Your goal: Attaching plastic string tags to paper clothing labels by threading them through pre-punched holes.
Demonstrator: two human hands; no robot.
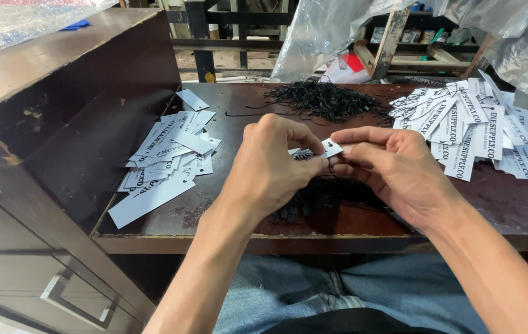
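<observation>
While tag piles point(168, 151) flank them, both hands' fingers point(322, 162) pinch one white tag point(330, 148).

Centre of the frame, both hands meet over the dark wooden table point(214, 222): the left hand point(273, 164) and right hand point(394, 167) pinch one small white paper tag point(330, 148) between their fingertips, black strings point(332, 188) bunched beneath them. Left of centre lies a loose spread of white tags point(168, 158); at the upper right sits a thicker heap of tags point(468, 124). A tangle of black cords point(326, 99) lies at top centre.
</observation>
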